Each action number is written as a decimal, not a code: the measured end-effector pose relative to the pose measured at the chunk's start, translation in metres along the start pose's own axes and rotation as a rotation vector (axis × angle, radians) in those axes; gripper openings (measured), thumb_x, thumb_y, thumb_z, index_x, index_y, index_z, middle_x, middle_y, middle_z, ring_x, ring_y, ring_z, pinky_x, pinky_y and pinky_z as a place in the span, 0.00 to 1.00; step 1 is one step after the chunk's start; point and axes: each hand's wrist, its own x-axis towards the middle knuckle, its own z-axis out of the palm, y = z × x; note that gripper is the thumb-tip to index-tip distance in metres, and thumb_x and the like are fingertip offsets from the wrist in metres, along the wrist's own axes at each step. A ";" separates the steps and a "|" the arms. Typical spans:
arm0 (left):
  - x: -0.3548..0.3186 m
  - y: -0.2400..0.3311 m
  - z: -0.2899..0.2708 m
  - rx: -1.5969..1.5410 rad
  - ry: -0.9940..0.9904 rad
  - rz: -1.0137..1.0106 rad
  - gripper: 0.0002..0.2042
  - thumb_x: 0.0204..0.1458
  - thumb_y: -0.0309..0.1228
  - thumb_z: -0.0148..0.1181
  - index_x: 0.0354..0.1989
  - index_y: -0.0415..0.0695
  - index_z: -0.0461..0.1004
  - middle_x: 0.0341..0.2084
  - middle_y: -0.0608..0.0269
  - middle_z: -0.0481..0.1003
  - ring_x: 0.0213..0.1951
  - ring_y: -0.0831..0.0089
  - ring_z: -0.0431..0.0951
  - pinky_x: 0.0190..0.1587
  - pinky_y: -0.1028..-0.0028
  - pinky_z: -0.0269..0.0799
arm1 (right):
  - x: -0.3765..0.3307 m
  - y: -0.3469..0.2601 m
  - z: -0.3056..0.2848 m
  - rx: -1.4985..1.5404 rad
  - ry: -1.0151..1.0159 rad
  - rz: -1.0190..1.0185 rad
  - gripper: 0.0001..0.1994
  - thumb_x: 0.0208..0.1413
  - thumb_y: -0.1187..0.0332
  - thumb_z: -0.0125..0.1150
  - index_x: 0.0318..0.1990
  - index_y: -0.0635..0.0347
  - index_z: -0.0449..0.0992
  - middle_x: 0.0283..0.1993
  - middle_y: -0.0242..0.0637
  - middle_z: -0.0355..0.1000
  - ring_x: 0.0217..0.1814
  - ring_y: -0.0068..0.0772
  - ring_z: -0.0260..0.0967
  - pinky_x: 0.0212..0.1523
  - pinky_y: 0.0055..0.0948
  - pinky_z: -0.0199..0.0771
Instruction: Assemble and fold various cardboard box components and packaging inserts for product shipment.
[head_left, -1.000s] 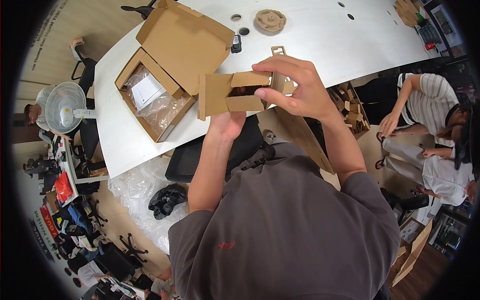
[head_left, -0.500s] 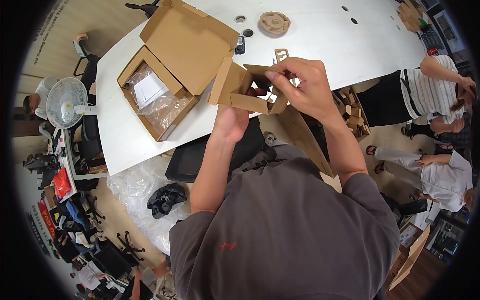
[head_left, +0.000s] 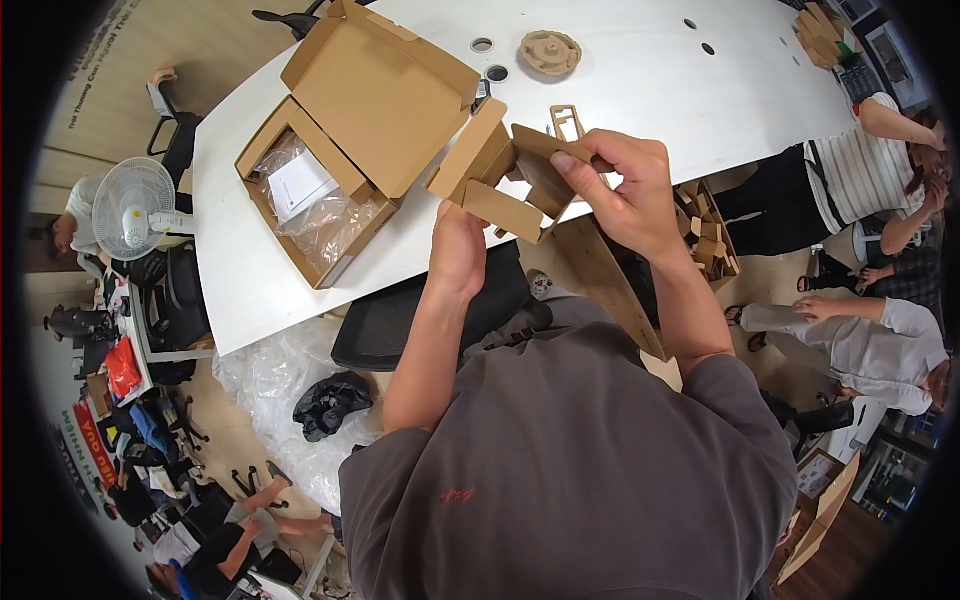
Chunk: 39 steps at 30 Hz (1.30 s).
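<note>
A folded brown cardboard insert (head_left: 505, 210) is held up in front of me, over the table's near edge. My left hand (head_left: 460, 250) grips it from below at its left end; some of those fingers are hidden behind the cardboard. With thumb and fingers, my right hand (head_left: 625, 190) pinches a raised flap at the insert's right side. Gaps between its folded panels let the white background show through. Left of my hands lies an open cardboard box (head_left: 380, 100), holding clear plastic wrap (head_left: 335, 235) and a white booklet (head_left: 300, 185).
On the white table (head_left: 640, 80) are a round moulded pulp tray (head_left: 550, 52) and a flat cardboard frame (head_left: 566, 122). A carton of cardboard pieces (head_left: 708, 240) stands at the right. A black chair (head_left: 400, 315) and plastic sheeting (head_left: 260, 390) are below the table edge. Other people stand at right.
The cardboard insert has tilted and its panels have spread wider apart. My right hand has shifted slightly right with the flap, and my left hand has moved a little lower on the insert.
</note>
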 end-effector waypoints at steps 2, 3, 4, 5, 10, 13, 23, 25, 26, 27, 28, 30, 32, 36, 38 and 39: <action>0.001 0.000 -0.001 0.037 0.021 0.029 0.14 0.59 0.34 0.48 0.50 0.41 0.70 0.39 0.65 0.75 0.43 0.76 0.74 0.50 0.71 0.66 | -0.002 -0.001 -0.004 -0.008 0.010 0.011 0.06 0.52 0.74 0.64 0.27 0.69 0.77 0.18 0.37 0.71 0.18 0.22 0.67 0.19 0.22 0.63; 0.001 0.000 -0.001 0.079 0.020 0.053 0.12 0.58 0.30 0.51 0.48 0.40 0.70 0.37 0.66 0.75 0.41 0.77 0.74 0.48 0.72 0.67 | -0.003 -0.001 -0.007 0.029 0.002 0.032 0.06 0.52 0.74 0.65 0.27 0.69 0.77 0.17 0.36 0.70 0.18 0.21 0.65 0.19 0.21 0.62; 0.003 0.001 -0.003 0.083 0.055 0.033 0.12 0.58 0.30 0.51 0.48 0.40 0.70 0.37 0.66 0.75 0.41 0.77 0.74 0.48 0.72 0.67 | -0.005 0.000 -0.009 0.069 0.012 0.050 0.06 0.52 0.74 0.65 0.26 0.69 0.77 0.17 0.36 0.69 0.17 0.19 0.64 0.19 0.21 0.61; 0.007 0.004 -0.005 0.124 -0.011 0.033 0.12 0.55 0.26 0.54 0.48 0.40 0.71 0.36 0.67 0.74 0.40 0.78 0.74 0.45 0.74 0.68 | -0.006 0.003 -0.011 0.065 -0.006 0.057 0.06 0.52 0.74 0.65 0.26 0.69 0.77 0.17 0.36 0.69 0.17 0.19 0.64 0.19 0.21 0.61; 0.017 0.017 -0.013 0.670 -0.135 0.270 0.19 0.46 0.23 0.62 0.49 0.45 0.74 0.34 0.64 0.75 0.37 0.76 0.75 0.36 0.75 0.68 | -0.018 0.036 -0.018 0.382 -0.061 0.187 0.06 0.53 0.73 0.64 0.30 0.68 0.78 0.24 0.30 0.73 0.23 0.16 0.65 0.22 0.20 0.63; 0.016 0.021 -0.007 0.828 -0.380 0.440 0.14 0.45 0.25 0.62 0.44 0.43 0.77 0.33 0.61 0.76 0.35 0.74 0.75 0.34 0.75 0.68 | -0.031 0.068 -0.013 0.710 -0.007 0.341 0.07 0.56 0.70 0.62 0.35 0.67 0.78 0.29 0.30 0.74 0.29 0.16 0.68 0.26 0.20 0.67; -0.013 0.007 0.010 1.195 -0.044 1.039 0.23 0.31 0.16 0.54 0.43 0.34 0.77 0.32 0.52 0.78 0.31 0.58 0.79 0.34 0.67 0.76 | -0.040 0.081 -0.015 0.638 0.000 0.408 0.18 0.55 0.63 0.61 0.47 0.69 0.74 0.46 0.43 0.74 0.44 0.33 0.74 0.49 0.33 0.74; -0.012 0.009 0.008 1.304 0.064 1.162 0.21 0.32 0.17 0.57 0.41 0.30 0.76 0.35 0.51 0.78 0.34 0.61 0.79 0.33 0.68 0.76 | -0.041 0.070 -0.020 0.539 0.134 0.480 0.19 0.53 0.63 0.62 0.47 0.70 0.73 0.47 0.44 0.73 0.47 0.37 0.73 0.53 0.36 0.71; -0.010 0.010 0.008 1.302 0.074 1.173 0.21 0.32 0.17 0.57 0.41 0.30 0.76 0.35 0.51 0.78 0.34 0.61 0.79 0.33 0.68 0.76 | -0.041 0.064 -0.024 0.645 0.040 0.249 0.20 0.51 0.63 0.63 0.47 0.69 0.73 0.49 0.47 0.71 0.53 0.41 0.69 0.56 0.40 0.67; -0.008 0.011 0.008 1.341 0.098 1.253 0.21 0.33 0.18 0.57 0.42 0.30 0.76 0.35 0.50 0.78 0.34 0.60 0.79 0.35 0.67 0.76 | -0.041 0.060 -0.025 0.762 -0.044 -0.025 0.21 0.49 0.63 0.64 0.47 0.69 0.73 0.50 0.49 0.69 0.58 0.45 0.65 0.60 0.44 0.62; -0.006 0.011 0.008 1.396 0.103 1.308 0.21 0.34 0.18 0.57 0.43 0.29 0.76 0.36 0.48 0.78 0.35 0.58 0.79 0.36 0.66 0.76 | -0.042 0.055 -0.026 0.745 -0.057 0.014 0.21 0.49 0.63 0.64 0.47 0.69 0.73 0.50 0.49 0.69 0.58 0.45 0.65 0.60 0.44 0.62; -0.004 0.012 0.007 1.377 0.115 1.352 0.21 0.35 0.18 0.57 0.43 0.29 0.76 0.37 0.47 0.77 0.35 0.57 0.79 0.36 0.65 0.76 | -0.045 0.043 -0.031 0.572 -0.100 -0.006 0.22 0.45 0.62 0.66 0.46 0.67 0.74 0.52 0.51 0.65 0.63 0.48 0.56 0.63 0.48 0.54; -0.003 0.013 0.007 1.374 0.105 1.369 0.20 0.36 0.19 0.56 0.43 0.28 0.75 0.38 0.46 0.77 0.35 0.57 0.79 0.36 0.65 0.75 | -0.048 0.030 -0.039 0.505 -0.047 -0.052 0.22 0.45 0.61 0.66 0.45 0.67 0.75 0.52 0.49 0.64 0.61 0.46 0.57 0.63 0.46 0.54; 0.000 0.013 0.008 1.357 0.137 1.415 0.20 0.36 0.19 0.56 0.43 0.27 0.75 0.38 0.44 0.77 0.36 0.57 0.78 0.36 0.66 0.73 | -0.044 0.013 -0.046 0.379 -0.132 -0.105 0.28 0.44 0.51 0.69 0.45 0.67 0.76 0.50 0.45 0.61 0.56 0.42 0.57 0.61 0.43 0.56; 0.002 0.013 0.008 1.345 0.138 1.437 0.21 0.36 0.18 0.56 0.43 0.27 0.75 0.38 0.44 0.77 0.36 0.57 0.78 0.35 0.66 0.73 | -0.044 0.004 -0.042 0.361 -0.226 -0.118 0.40 0.37 0.37 0.71 0.45 0.68 0.76 0.51 0.45 0.61 0.57 0.43 0.56 0.58 0.42 0.58; 0.003 0.013 0.009 1.349 0.132 1.423 0.21 0.35 0.19 0.56 0.44 0.26 0.75 0.38 0.44 0.77 0.36 0.57 0.78 0.35 0.66 0.73 | -0.044 -0.001 -0.040 0.342 -0.237 -0.085 0.40 0.37 0.37 0.71 0.45 0.68 0.76 0.51 0.45 0.61 0.57 0.43 0.56 0.58 0.42 0.58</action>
